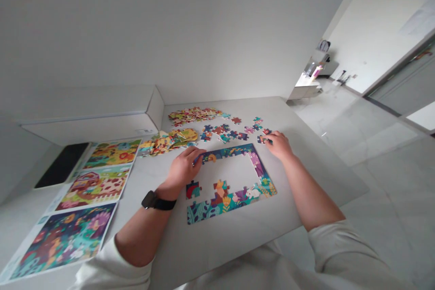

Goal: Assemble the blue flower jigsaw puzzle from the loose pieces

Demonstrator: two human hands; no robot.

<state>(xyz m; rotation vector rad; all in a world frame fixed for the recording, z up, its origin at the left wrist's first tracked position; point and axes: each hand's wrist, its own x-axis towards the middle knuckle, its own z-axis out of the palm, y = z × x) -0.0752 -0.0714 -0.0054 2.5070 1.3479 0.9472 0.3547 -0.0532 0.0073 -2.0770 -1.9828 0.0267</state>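
Observation:
A partly joined jigsaw puzzle (234, 197) lies on the table, its border of dark blue, purple and leafy green pieces around a bare middle. My left hand (185, 165) is at its upper left corner, fingers curled round a dark blue puzzle piece (196, 161) that they partly cover. A separate piece with a red shape (193, 190) lies just below that hand. Beyond the puzzle's upper right corner, my right hand (279, 145) pinches a small dark puzzle piece (261, 139) at the table surface. Loose pieces (222, 130) lie scattered behind the puzzle.
Two heaps of yellowish pieces (195, 114) (166, 142) sit farther back. At left are printed picture sheets (91, 186), a black phone-like slab (63, 165) and a long white box (91, 122) against the wall. The table's right edge (326, 154) drops to a tiled floor.

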